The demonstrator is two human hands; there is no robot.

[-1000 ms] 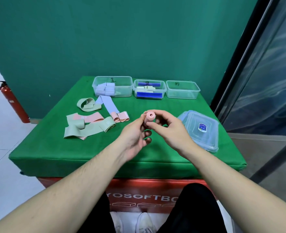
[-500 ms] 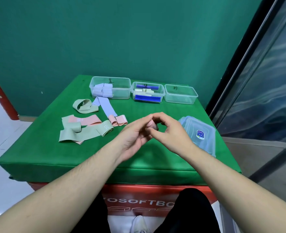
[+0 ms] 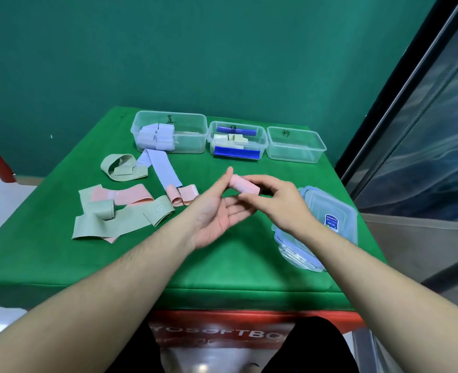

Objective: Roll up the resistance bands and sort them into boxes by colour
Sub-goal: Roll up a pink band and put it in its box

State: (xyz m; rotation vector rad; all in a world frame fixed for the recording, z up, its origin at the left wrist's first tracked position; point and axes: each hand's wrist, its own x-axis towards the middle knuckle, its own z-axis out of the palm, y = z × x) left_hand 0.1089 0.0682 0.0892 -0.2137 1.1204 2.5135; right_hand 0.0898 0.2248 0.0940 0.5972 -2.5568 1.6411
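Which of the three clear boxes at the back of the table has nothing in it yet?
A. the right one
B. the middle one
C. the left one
A: the right box shows only bare clear plastic, while the left box holds lilac rolls and the middle box holds pale green rolls.

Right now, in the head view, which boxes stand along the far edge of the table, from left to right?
Box with blue rolls → box with green rolls → empty box.
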